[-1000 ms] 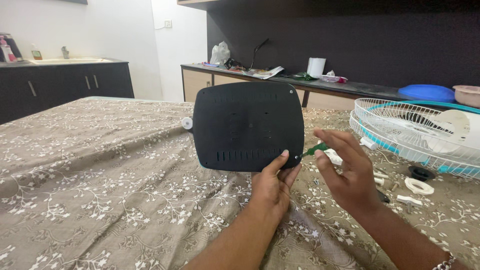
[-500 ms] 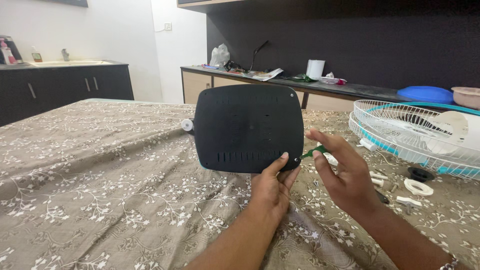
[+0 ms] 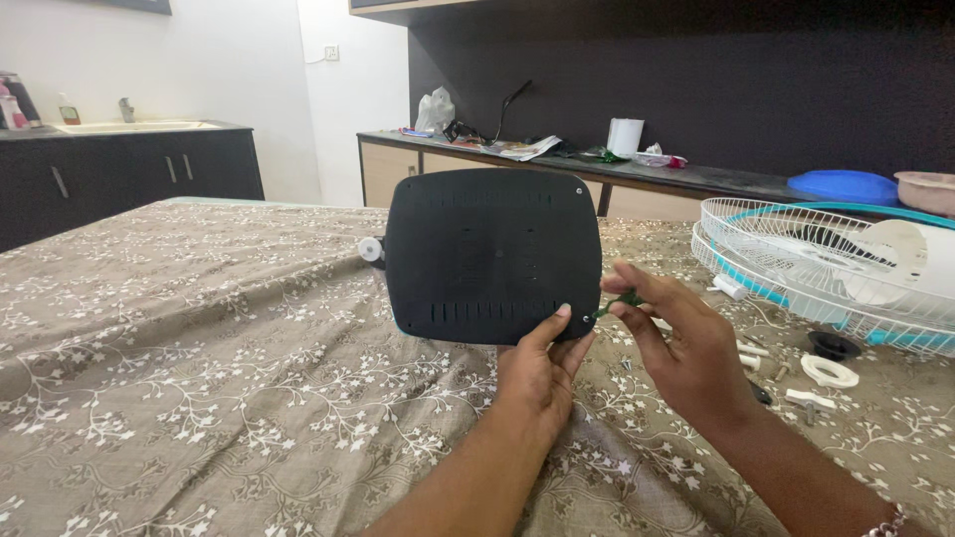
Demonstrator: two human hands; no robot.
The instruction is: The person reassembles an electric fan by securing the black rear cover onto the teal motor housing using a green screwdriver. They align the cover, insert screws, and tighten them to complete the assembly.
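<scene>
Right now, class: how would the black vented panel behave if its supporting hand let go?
The black panel stands on edge, propped by the left hand, so it would probably tip. It holds its shape, so it is likely stiff. Thin plastic, probably light.

A white plastic bag (image 3: 436, 107), crumpled and knotted at the top, stands at the left end of the dark-topped bench against the back wall. Just right of it, printed papers (image 3: 522, 147) lie flat, hanging slightly over the front edge. Further right sits a small clear packet (image 3: 662, 156) with pink and red markings. On the sink counter at far left stand a dark-capped bottle with a pink label (image 3: 14, 101) and a small bottle with a yellowish label (image 3: 66, 107). No screens or signs are visible.
</scene>
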